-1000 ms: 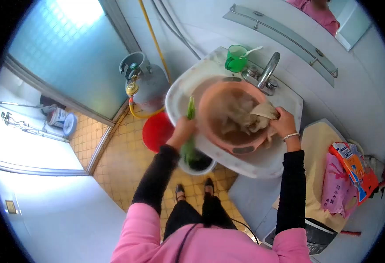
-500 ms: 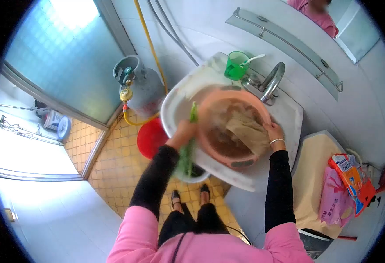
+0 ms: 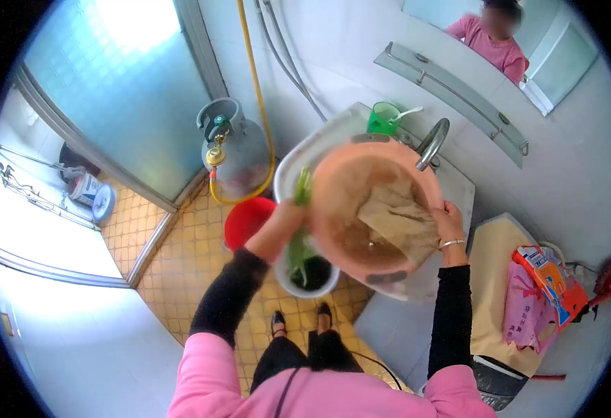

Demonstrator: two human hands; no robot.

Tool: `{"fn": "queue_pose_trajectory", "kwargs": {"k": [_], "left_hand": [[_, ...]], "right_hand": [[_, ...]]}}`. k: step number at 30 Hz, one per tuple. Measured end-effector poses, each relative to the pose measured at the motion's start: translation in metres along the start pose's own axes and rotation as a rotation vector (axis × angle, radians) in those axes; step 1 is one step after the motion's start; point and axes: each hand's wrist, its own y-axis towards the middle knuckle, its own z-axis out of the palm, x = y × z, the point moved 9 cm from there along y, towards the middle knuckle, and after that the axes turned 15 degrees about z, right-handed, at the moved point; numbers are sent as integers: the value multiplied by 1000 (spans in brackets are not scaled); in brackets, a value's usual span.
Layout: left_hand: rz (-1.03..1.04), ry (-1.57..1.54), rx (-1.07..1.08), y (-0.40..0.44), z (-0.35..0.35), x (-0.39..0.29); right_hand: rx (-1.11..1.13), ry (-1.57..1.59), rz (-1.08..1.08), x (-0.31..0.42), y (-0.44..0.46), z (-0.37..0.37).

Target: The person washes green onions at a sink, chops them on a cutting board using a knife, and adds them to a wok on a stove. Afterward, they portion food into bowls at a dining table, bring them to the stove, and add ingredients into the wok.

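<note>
An orange plastic basin [image 3: 333, 240] with brown, cloudy water and a soaked beige cloth [image 3: 396, 219] is over the white sink [image 3: 288, 171]. My left hand [image 3: 281, 226] is closed at the basin's left rim, with a long green strip-like item [image 3: 304, 187] showing above and below the fingers; its kind is unclear. My right hand [image 3: 448, 226] grips the right rim beside the cloth's edge. The basin looks raised and covers part of the faucet base. Under the left side, a white bucket [image 3: 333, 280] with dark contents stands on the floor.
Behind the basin are a curved faucet [image 3: 434, 143] and a green cup [image 3: 383, 118] with a toothbrush. A red bucket [image 3: 248, 221] and a gas cylinder [image 3: 239, 157] with a yellow hose stand left. Plastic packages [image 3: 531, 306] lie on a cloth-covered surface at right.
The basin appears larger and nearer, shifted slightly right, and hides more of the faucet base. Both hands have moved with it. The camera view has shifted, revealing more of the white bucket.
</note>
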Motion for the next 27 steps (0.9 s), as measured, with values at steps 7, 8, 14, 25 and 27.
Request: {"fn": "queue_pose_trajectory", "kwargs": {"k": [7,8,14,25,27], "left_hand": [[-33,-66,-60,-86,-53,-71],[-33,-59,-56,-102,-61,-84],[-11,-23,-175,-178,-149,-91],[-259,114,-260,-276,-286,25],[-254,144,-248,-272,-289,55]], "right_hand": [[322,219,117,41,-101,48],[306,182,117,41,-116,57],[348,46,90,16,-189,134],[309,-61,236,-99,-283,277],[286,-67,254,-140,-278,296]]}}
